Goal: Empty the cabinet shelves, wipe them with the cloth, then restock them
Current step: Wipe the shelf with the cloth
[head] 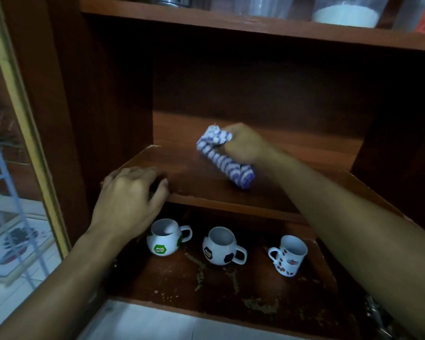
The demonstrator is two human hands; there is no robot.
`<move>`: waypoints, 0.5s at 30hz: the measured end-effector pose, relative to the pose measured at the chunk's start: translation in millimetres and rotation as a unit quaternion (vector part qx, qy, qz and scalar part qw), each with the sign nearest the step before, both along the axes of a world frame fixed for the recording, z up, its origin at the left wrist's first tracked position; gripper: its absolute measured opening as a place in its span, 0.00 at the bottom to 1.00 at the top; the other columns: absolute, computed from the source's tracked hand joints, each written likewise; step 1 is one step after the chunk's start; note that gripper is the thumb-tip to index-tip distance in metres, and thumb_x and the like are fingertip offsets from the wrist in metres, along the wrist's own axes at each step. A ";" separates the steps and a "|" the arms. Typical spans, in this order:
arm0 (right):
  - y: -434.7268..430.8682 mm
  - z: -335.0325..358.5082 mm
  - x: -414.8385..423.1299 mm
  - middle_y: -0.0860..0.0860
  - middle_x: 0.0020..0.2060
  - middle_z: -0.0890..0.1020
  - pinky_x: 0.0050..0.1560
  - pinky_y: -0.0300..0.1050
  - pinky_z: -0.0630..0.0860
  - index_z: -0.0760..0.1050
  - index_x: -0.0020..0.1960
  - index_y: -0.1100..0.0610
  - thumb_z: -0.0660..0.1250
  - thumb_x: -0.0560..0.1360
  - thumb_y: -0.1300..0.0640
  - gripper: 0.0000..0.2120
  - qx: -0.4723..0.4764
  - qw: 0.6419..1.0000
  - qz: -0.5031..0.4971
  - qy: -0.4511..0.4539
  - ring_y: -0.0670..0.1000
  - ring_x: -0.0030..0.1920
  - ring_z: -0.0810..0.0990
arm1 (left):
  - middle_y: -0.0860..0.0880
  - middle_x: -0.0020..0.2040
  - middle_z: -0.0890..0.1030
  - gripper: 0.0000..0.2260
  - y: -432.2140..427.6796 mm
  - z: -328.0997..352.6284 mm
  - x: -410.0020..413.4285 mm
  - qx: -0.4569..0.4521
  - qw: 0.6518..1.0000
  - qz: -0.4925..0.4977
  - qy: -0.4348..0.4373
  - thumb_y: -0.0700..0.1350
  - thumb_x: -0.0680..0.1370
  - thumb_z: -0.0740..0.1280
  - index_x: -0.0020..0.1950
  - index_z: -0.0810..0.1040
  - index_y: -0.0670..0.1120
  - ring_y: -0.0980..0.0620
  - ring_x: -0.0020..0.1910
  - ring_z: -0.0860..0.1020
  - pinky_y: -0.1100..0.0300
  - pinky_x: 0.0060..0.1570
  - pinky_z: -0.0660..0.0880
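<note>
The middle wooden shelf [182,173] of the cabinet is bare except for a blue-and-white striped cloth [225,157], bunched up and pressed on the board. My right hand [245,143] grips the cloth's upper end. My left hand [130,195] rests on the shelf's front left edge, with the fingers curled over the lip. Three white mugs stand on the shelf below: a ball-shaped one with a green logo [166,239], a football-patterned one [222,246], and a straight one with brown dots [288,256].
The lower shelf [206,288] carries crumbs and stains. The top shelf [231,23] holds clear containers, one with white powder [346,13]. The open glass cabinet door [17,143] stands at the left. A white tiled floor [138,322] lies below.
</note>
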State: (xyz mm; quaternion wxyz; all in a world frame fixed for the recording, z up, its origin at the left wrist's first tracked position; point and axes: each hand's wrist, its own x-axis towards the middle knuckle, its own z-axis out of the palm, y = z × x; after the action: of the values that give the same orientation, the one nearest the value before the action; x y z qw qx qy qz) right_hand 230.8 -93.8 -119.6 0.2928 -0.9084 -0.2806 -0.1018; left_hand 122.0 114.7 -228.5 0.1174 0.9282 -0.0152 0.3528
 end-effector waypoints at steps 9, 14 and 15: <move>48.4 -35.4 38.6 0.53 0.39 0.79 0.42 0.45 0.72 0.73 0.34 0.55 0.64 0.78 0.59 0.13 -0.125 0.991 0.036 0.024 0.51 0.41 0.76 | 0.47 0.56 0.84 0.21 2.2 -7.6 -2.1 -0.004 1.000 0.011 -0.004 0.56 0.78 0.56 0.56 0.82 0.46 0.44 0.58 0.79 0.40 0.61 0.70; 78.8 -19.7 39.0 0.52 0.39 0.84 0.37 0.43 0.74 0.80 0.40 0.60 0.63 0.75 0.62 0.08 0.030 0.997 0.066 0.026 0.49 0.41 0.81 | 0.47 0.56 0.83 0.22 0.8 -13.3 -4.2 -0.013 0.999 0.017 -0.024 0.55 0.78 0.56 0.57 0.82 0.44 0.43 0.62 0.76 0.41 0.67 0.65; 82.7 -15.4 43.7 0.51 0.38 0.83 0.36 0.43 0.72 0.78 0.37 0.58 0.64 0.74 0.62 0.08 0.047 0.998 0.033 0.009 0.50 0.41 0.80 | 0.46 0.57 0.83 0.22 0.5 -15.1 -5.1 -0.016 0.999 0.015 -0.025 0.55 0.78 0.56 0.58 0.82 0.44 0.44 0.63 0.76 0.42 0.68 0.63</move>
State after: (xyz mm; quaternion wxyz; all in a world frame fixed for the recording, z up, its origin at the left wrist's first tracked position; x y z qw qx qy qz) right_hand 274.5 -11.0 -135.0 0.3406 -0.8849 -0.3027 -0.0968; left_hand 116.9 115.2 -243.6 0.1265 0.9171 0.0010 0.3781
